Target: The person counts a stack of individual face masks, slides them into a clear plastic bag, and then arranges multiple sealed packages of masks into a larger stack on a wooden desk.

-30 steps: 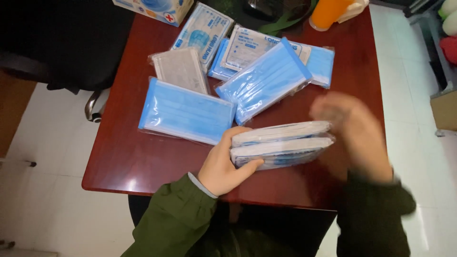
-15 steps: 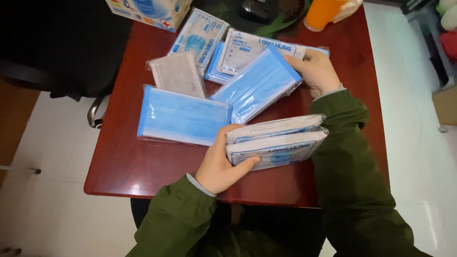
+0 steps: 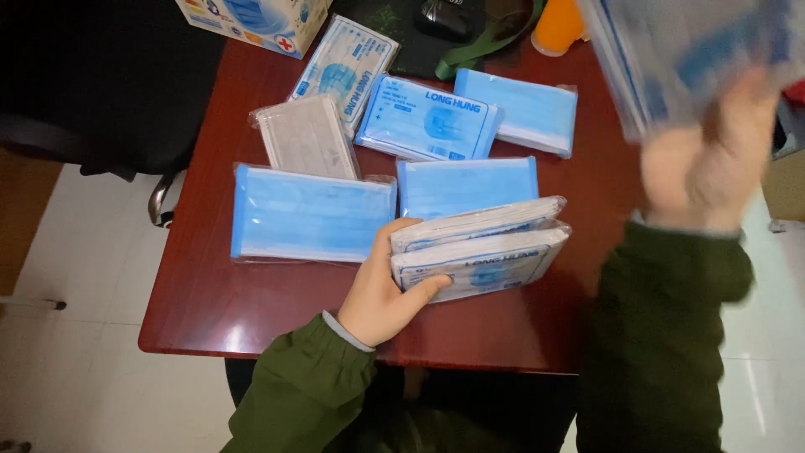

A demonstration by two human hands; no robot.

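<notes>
While raised, mask pack (image 3: pixel 671 59) above right hand (image 3: pixel 708 168)

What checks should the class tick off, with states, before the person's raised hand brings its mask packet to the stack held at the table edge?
1. Left hand grips the stack of packets from its left end: ok.
2. Stack rests on the red table: ok.
3. Top of the stack free of other things: ok.
4. Right hand has a sure hold on the raised packet: cannot tell, blurred.
5. Nearest flat blue packet apart from the stack: not ok, the stack overlaps its near edge.
</notes>
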